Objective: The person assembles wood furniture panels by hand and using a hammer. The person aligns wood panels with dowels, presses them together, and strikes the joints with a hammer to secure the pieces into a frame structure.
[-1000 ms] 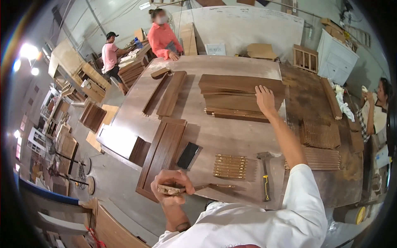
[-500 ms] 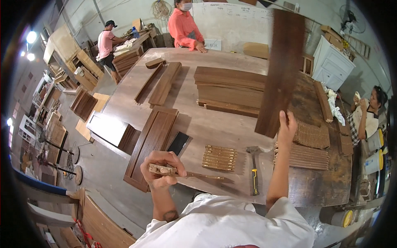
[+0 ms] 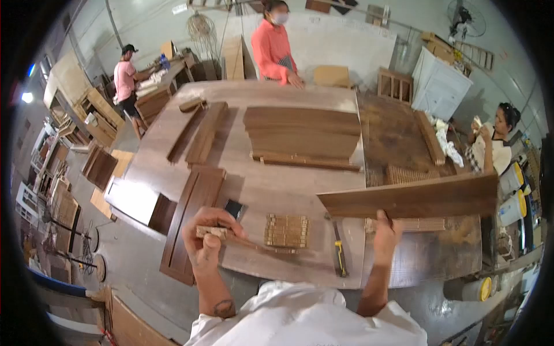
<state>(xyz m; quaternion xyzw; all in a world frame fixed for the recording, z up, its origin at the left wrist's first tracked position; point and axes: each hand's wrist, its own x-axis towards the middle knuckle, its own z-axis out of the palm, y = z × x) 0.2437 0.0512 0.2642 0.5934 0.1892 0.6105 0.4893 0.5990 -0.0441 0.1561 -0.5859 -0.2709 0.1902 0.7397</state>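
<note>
We see the right hand grasping a long dark wooden board by its lower edge, holding it level above the right side of the bench. The left hand is clenched around a brush handle over the near edge. Between the hands lie a bundle of small pale slats and a yellow-handled hammer. Farther off sits a stack of dark boards.
</note>
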